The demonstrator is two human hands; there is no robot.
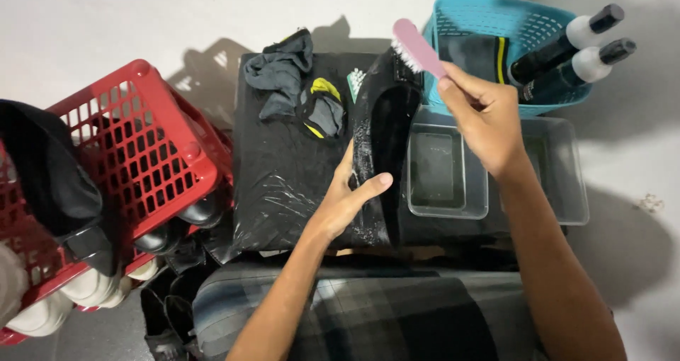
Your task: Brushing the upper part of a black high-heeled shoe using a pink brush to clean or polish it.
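My left hand (348, 195) grips a black shoe (388, 127) by its side, holding it upright over a black plastic sheet (276, 170). The shoe looks wet and soapy. My right hand (482, 117) holds a pink brush (418, 46) by its handle, bristles down at the shoe's far end. Rolled dark socks with yellow trim (320, 106) and a grey cloth (283, 71) lie on the sheet to the left of the shoe.
A clear plastic tub with water (446, 173) sits right of the shoe. A teal basket (496, 28) behind it holds two black bottles with white collars (574, 56). A red basket (142, 149) with shoes stands at left. My plaid-covered lap (368, 311) is below.
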